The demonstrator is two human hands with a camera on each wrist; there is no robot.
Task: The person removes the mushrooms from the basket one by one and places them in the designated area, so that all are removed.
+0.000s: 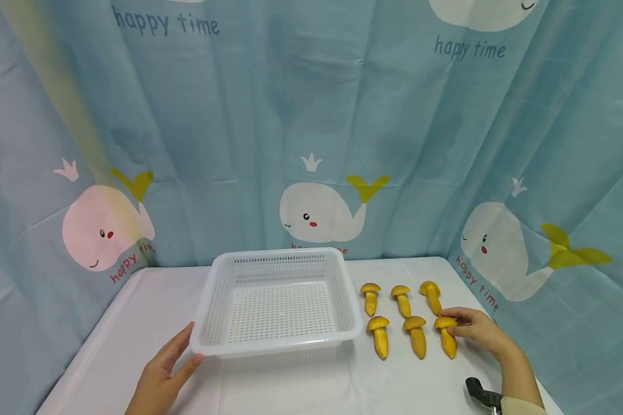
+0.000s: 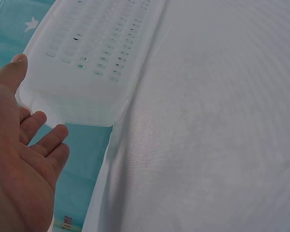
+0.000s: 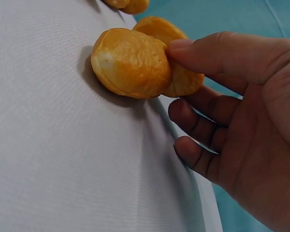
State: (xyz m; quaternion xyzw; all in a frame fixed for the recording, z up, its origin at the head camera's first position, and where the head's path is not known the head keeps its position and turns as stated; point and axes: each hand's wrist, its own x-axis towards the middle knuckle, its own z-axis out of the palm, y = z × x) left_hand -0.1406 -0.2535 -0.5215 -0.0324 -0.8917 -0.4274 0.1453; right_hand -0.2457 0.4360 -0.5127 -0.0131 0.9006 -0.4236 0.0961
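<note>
A white plastic basket (image 1: pixel 277 346) with slotted walls and a perforated floor sits left of centre on the table. My left hand (image 1: pixel 160 372) rests at its front left corner, thumb and fingertips touching the rim with the fingers fairly straight. Two rows of yellow mushrooms lie right of the basket, caps away from me. My right hand (image 1: pixel 481 332) pinches the front-row right mushroom (image 1: pixel 448 344) by its cap. In the right wrist view the thumb presses that mushroom (image 3: pixel 130 63); the fingertips behind it are partly hidden.
Beside the held one lie other mushrooms, among them a front-row middle one (image 1: pixel 416 340) and a back-row right one (image 1: pixel 432 294). A black clamp-like object (image 1: pixel 481 393) is near the right forearm. A blue whale-print curtain (image 1: pixel 239 144) surrounds the white table (image 1: pixel 280 386).
</note>
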